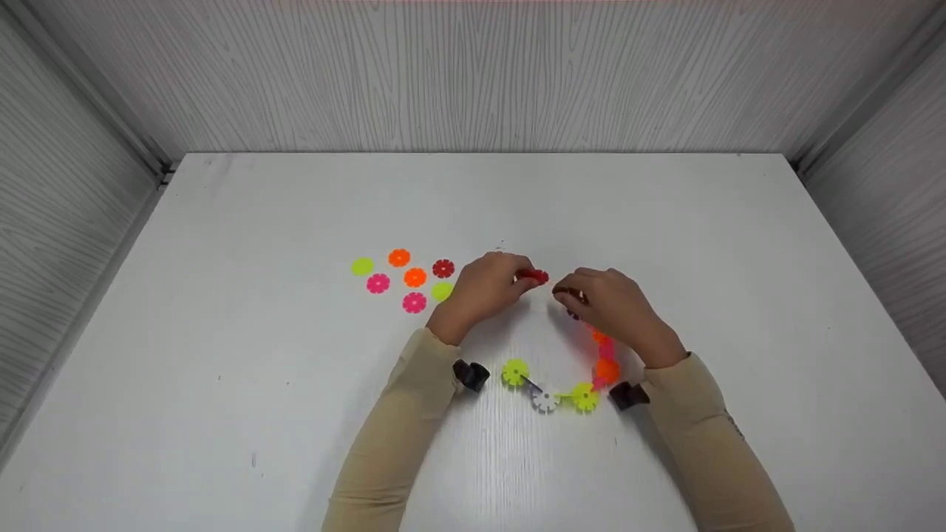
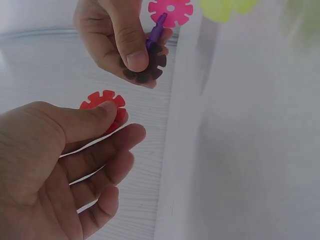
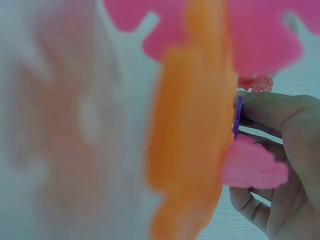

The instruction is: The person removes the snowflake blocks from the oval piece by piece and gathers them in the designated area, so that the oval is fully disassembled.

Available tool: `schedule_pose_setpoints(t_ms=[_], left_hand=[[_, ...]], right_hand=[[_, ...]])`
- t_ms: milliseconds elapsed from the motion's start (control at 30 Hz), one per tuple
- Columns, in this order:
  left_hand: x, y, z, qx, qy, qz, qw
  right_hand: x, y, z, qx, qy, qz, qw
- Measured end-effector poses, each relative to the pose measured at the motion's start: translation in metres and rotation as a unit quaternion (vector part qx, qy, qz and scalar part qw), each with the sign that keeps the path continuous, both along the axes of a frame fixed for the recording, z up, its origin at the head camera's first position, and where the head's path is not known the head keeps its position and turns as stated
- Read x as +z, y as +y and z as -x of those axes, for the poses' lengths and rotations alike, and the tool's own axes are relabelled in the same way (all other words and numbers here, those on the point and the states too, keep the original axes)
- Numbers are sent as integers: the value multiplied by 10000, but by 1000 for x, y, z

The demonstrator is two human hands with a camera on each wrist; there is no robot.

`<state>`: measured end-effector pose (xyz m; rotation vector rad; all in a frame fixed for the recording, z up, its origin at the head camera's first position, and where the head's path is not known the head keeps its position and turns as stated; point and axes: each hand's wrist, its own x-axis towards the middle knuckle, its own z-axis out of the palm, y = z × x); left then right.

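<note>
Between thumb and fingertips, my left hand pinches a red notched disc. My right hand holds a dark, nearly black notched disc by its rim. A purple disc, seen edge-on, slots into that dark one, and a pink disc follows. They belong to a curved chain of interlocked discs, with an orange disc, a yellow-green disc and a white disc; another yellow-green disc forms its far end. The red disc and dark disc are apart. Blurred chain discs fill much of the right wrist view.
Left of my left hand, several loose discs lie flat on the white table, among them a dark red disc, an orange disc and a pink disc. Wood-grain panels stand behind and at both sides.
</note>
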<state>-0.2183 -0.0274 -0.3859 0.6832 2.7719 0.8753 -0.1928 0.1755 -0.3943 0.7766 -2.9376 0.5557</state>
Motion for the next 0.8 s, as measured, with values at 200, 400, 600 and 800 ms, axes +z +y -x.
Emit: schedule_pose_setpoints(t_ms=[200, 400, 600, 800], left_hand=[[5, -4, 0, 131, -209, -172, 9995], [6, -6, 0, 72, -339, -237, 9991], [6, -12, -2, -22, -475, -308, 9984], [7, -30, -6, 82, -587, -310, 9978]], right_hand=[[1, 0, 0, -38, -104, -57, 9999], [2, 2, 0, -208, -273, -111, 9993], [1, 2, 2, -175, -219, -111, 9995], [0, 3, 2, -164, -251, -101, 9995]])
